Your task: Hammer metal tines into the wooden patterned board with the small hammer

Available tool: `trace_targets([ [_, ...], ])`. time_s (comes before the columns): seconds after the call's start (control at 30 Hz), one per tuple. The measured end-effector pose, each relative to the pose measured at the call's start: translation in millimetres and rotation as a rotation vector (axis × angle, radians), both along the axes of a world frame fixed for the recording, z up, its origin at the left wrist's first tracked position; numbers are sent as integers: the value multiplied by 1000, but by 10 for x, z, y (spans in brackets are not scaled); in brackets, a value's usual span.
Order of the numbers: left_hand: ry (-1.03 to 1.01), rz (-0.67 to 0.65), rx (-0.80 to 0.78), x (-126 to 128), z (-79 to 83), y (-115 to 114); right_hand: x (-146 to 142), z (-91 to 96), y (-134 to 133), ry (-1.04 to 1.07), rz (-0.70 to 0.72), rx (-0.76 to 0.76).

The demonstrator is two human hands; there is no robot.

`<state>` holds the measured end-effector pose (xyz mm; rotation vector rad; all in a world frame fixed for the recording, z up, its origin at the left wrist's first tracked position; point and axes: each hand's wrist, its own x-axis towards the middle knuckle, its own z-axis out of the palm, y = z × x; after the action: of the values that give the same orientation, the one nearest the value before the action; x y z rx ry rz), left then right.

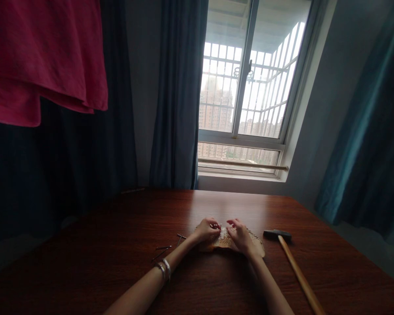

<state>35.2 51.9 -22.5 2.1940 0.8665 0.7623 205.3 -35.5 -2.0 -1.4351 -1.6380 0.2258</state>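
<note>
A pale, tan piece covered in small holes or dots (pixel 226 239) lies on the table beneath both hands; its material is hard to tell. My left hand (pixel 209 229) is over its left part, fingertips pinched together at a small, thin, dark reddish thing too tiny to name. My right hand (pixel 240 236) rests over the right part with its fingers bent but apart, and nothing shows between them. Left of my left hand lie several thin metal pieces that look like nails (pixel 164 248). To the right is a hammer (pixel 290 258) with a dark head and a wooden handle.
The brown wooden table (pixel 230 284) extends to the wall under a barred window (pixel 243 87). Blue curtains (pixel 180 96) hang beside the window. A pink cloth (pixel 46 57) hangs at upper left. Two bracelets (pixel 164 269) circle my left wrist.
</note>
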Motion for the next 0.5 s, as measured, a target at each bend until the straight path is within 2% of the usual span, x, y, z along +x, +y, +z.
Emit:
trace_targets([
  [0.13, -3, 11, 0, -7, 20, -21, 317, 114, -249, -66, -176, 0],
  [0.2, -7, 29, 2, -7, 17, -25, 507, 91, -445, -182, -367, -42],
  [0.3, -20, 34, 3, -3, 5, -28, 792, -64, -813, -389, -684, -120],
  [0.4, -36, 24, 11, 0, 0, -35, 1011, -277, -1234, -505, -889, -113],
  [0.5, -31, 22, 14, -4, 12, -50, 1098, -417, -1618, -563, -971, -118],
])
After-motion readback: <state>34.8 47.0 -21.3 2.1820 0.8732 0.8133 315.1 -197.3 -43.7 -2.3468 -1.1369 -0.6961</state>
